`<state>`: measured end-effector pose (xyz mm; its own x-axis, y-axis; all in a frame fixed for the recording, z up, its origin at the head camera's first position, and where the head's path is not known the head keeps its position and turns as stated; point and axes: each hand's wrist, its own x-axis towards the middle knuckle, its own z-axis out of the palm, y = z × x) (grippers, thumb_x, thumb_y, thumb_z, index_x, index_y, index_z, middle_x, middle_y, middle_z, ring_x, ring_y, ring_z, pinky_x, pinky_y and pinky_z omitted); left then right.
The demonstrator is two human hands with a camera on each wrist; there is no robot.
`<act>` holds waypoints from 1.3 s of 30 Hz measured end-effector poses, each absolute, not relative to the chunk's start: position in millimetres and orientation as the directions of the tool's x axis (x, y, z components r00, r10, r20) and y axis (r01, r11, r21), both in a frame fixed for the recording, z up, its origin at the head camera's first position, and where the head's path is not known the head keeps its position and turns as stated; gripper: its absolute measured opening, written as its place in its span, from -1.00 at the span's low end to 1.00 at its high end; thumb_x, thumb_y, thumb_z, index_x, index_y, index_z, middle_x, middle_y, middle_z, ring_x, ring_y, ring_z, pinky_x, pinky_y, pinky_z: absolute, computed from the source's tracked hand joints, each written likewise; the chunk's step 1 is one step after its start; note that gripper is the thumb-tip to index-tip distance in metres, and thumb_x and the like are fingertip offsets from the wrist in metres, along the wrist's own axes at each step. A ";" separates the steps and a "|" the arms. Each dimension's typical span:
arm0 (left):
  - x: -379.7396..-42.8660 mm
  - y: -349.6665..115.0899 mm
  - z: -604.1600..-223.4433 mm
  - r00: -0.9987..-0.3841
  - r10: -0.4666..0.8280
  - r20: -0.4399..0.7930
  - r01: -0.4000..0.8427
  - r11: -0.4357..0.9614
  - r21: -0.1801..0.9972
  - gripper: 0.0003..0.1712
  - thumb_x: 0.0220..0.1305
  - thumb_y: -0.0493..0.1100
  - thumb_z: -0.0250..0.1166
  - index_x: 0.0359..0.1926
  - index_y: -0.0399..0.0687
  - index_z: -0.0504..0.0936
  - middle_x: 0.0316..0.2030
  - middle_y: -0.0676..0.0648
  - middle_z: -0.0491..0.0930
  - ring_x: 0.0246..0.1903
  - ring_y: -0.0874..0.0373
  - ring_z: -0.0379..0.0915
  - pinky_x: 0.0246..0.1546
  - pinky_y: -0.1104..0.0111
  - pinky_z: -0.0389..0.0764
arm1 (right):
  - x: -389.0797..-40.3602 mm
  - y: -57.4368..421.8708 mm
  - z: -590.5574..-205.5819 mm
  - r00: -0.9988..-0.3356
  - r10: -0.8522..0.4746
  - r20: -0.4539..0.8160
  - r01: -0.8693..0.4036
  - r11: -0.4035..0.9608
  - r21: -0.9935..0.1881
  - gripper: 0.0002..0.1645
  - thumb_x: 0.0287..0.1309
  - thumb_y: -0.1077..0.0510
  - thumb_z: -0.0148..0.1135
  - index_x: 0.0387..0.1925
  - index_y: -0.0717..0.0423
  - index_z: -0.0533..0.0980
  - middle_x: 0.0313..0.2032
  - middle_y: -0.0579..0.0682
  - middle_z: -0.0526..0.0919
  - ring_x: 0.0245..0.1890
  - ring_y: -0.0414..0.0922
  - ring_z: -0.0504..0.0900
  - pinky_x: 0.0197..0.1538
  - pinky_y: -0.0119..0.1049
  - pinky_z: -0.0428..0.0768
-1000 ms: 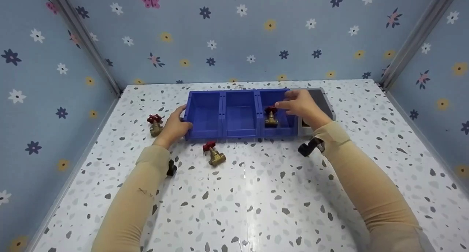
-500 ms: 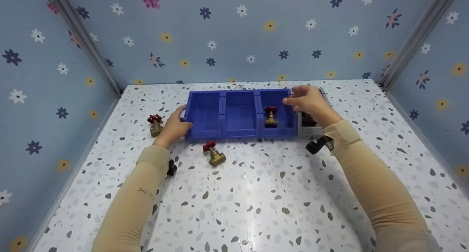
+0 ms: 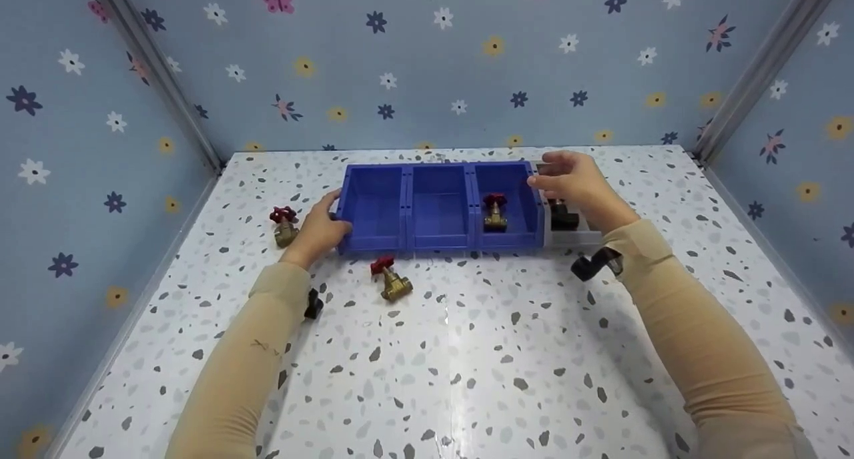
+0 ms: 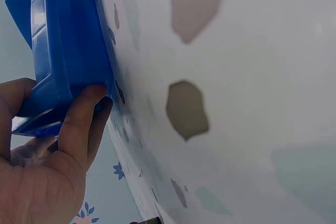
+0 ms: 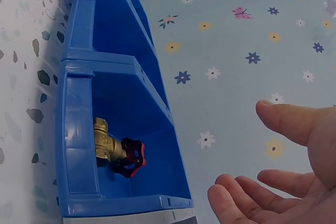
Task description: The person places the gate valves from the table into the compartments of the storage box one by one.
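On my head feed I see a white table [image 3: 427, 379] speckled with grey chips. Near its far edge I make out a row of three blue bins [image 3: 437, 212], with a grey bin [image 3: 575, 239] up against the right end. One red-wheeled valve [image 3: 285, 228] sits left of the row; I see a second valve [image 3: 395, 285] just in front of it.

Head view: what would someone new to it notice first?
Probably the row of blue bins near the back of the table, its left end gripped by the left hand. Then the red-wheeled brass valve in the rightmost blue bin, a second valve on the table left of the row and a third valve in front. The right hand, holding nothing, is at the gray bin on the row's right end.
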<state>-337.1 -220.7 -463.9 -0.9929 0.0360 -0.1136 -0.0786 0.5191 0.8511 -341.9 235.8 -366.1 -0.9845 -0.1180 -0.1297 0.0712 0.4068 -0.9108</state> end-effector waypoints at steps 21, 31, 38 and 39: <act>-341.0 -223.1 -466.1 -0.994 0.038 -0.104 -0.068 0.529 0.846 0.03 0.31 -0.33 0.14 0.77 -0.03 0.02 0.56 -0.43 0.31 0.51 -0.30 0.33 0.58 -0.15 0.36 | -339.2 258.6 -366.2 -0.997 -0.051 -0.062 0.036 0.411 -0.911 -0.20 0.48 0.10 0.38 0.59 0.24 0.31 0.39 0.28 0.56 0.04 -0.25 0.69 0.19 -0.34 0.73; -339.7 -221.4 -464.9 -0.993 0.033 -0.114 -0.079 0.532 0.843 0.02 0.33 -0.35 0.14 0.77 -0.02 0.01 0.58 -0.43 0.28 0.53 -0.31 0.31 0.58 -0.16 0.35 | -338.2 273.9 -370.6 -0.999 0.015 -0.034 0.037 0.416 -0.909 -0.20 0.46 0.06 0.40 0.58 0.19 0.34 0.29 0.13 0.58 0.02 -0.28 0.66 0.08 -0.48 0.71; -338.8 -220.9 -465.3 -0.993 0.030 -0.116 -0.082 0.537 0.839 0.02 0.34 -0.34 0.14 0.77 0.01 0.01 0.60 -0.43 0.26 0.55 -0.32 0.28 0.59 -0.17 0.33 | -338.9 286.0 -376.0 -0.998 0.063 -0.011 0.037 0.425 -0.905 -0.21 0.44 0.07 0.42 0.56 0.23 0.37 0.16 -0.02 0.61 -0.03 -0.32 0.63 0.08 -0.51 0.69; -338.6 -220.9 -465.2 -0.993 0.030 -0.118 -0.084 0.536 0.840 0.02 0.35 -0.34 0.14 0.77 0.01 0.01 0.60 -0.43 0.25 0.55 -0.32 0.27 0.59 -0.18 0.34 | -339.1 287.6 -376.9 -0.998 0.069 -0.001 0.030 0.426 -0.904 -0.21 0.43 0.08 0.42 0.55 0.24 0.38 0.14 -0.02 0.61 -0.04 -0.34 0.62 0.07 -0.50 0.70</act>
